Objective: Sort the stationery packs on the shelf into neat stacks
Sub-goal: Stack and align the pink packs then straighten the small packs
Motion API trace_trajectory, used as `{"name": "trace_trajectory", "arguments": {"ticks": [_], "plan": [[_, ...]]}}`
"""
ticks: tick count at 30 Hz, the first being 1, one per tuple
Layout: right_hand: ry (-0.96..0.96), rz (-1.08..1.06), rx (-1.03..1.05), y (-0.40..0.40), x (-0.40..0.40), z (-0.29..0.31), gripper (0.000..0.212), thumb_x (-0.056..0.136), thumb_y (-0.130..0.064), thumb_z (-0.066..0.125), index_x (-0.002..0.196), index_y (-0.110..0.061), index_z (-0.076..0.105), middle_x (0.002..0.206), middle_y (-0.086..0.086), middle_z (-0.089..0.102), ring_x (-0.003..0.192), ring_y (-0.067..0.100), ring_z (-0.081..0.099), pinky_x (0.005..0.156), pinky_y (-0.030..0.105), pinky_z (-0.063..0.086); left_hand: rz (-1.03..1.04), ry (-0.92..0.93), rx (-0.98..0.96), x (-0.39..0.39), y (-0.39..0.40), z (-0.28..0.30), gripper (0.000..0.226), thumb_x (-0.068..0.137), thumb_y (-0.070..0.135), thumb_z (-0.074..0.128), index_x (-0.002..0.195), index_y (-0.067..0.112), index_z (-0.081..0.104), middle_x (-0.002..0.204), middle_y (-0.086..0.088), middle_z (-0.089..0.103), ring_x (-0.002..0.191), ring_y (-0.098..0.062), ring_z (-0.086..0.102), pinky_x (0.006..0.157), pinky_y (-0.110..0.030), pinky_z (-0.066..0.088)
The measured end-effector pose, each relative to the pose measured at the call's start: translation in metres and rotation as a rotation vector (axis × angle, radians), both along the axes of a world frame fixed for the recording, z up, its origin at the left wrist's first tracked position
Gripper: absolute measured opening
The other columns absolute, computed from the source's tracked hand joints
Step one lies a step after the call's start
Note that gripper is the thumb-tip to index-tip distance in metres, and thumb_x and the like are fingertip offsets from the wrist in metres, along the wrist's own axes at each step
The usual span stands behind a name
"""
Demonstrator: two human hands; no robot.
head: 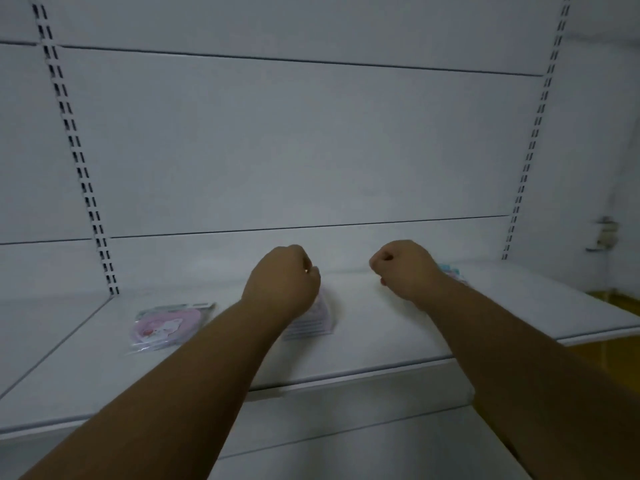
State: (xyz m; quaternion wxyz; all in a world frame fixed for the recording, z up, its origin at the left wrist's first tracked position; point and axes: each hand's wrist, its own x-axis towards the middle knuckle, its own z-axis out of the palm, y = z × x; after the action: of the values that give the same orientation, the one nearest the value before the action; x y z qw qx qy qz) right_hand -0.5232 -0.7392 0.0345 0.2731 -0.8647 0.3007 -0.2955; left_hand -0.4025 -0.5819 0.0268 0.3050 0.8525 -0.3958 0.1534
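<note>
On the white shelf (381, 341), toward its left edge, a pink pack (166, 325) lies flat. Mid-shelf, our left hand (282, 280), a fist holding nothing, hovers over a paler pack (317, 323). Our right hand (407, 268), also an empty fist, hides most of a blue-tinted pack (450, 270) near the back edge. We judge sorting not yet begun.
</note>
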Motion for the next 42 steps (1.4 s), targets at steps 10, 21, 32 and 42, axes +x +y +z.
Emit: {"name": "trace_trajectory", "arguments": {"ticks": [10, 21, 32, 42], "plan": [[0.131, -0.13, 0.03, -0.136, -0.084, -0.009, 0.03, 0.086, -0.027, 0.067, 0.068, -0.003, 0.065, 0.068, 0.011, 0.063, 0.065, 0.024, 0.057, 0.061, 0.026, 0.042, -0.171, 0.235, 0.245, -0.078, -0.141, -0.021, 0.032, 0.096, 0.036, 0.047, 0.095, 0.008, 0.064, 0.096, -0.012, 0.065, 0.077, -0.02, 0.056, 0.062, -0.027, 0.04], [0.174, -0.033, 0.283, -0.18, -0.054, -0.041, 0.036, 0.076, -0.025, 0.074, 0.097, 0.001, 0.062, 0.079, 0.012, 0.06, 0.064, 0.022, 0.056, 0.045, 0.022, 0.036, 0.085, 0.573, 0.127, -0.09, -0.215, -0.028, 0.02, 0.084, 0.022, 0.064, 0.098, 0.01, 0.061, 0.086, -0.007, 0.06, 0.072, -0.019, 0.058, 0.054, -0.021, 0.046], [-0.286, 0.401, 0.762, -0.152, -0.043, -0.035, 0.031, 0.08, -0.034, 0.07, 0.105, -0.018, 0.062, 0.088, 0.008, 0.077, 0.074, 0.024, 0.075, 0.071, 0.043, 0.061, -0.161, 0.869, -0.453, -0.107, -0.159, -0.022, 0.044, 0.076, 0.005, 0.077, 0.098, 0.032, 0.051, 0.097, 0.004, 0.069, 0.082, -0.015, 0.07, 0.058, -0.027, 0.059], [-0.386, 0.414, 0.589, -0.12, -0.051, -0.056, 0.018, 0.09, -0.046, 0.055, 0.102, -0.037, 0.045, 0.102, -0.002, 0.068, 0.079, 0.011, 0.074, 0.061, 0.03, 0.06, -0.339, 0.747, -0.364, -0.121, -0.138, -0.028, 0.026, 0.095, 0.014, 0.057, 0.12, 0.016, 0.052, 0.109, -0.011, 0.067, 0.094, -0.02, 0.068, 0.084, -0.03, 0.057]]}}
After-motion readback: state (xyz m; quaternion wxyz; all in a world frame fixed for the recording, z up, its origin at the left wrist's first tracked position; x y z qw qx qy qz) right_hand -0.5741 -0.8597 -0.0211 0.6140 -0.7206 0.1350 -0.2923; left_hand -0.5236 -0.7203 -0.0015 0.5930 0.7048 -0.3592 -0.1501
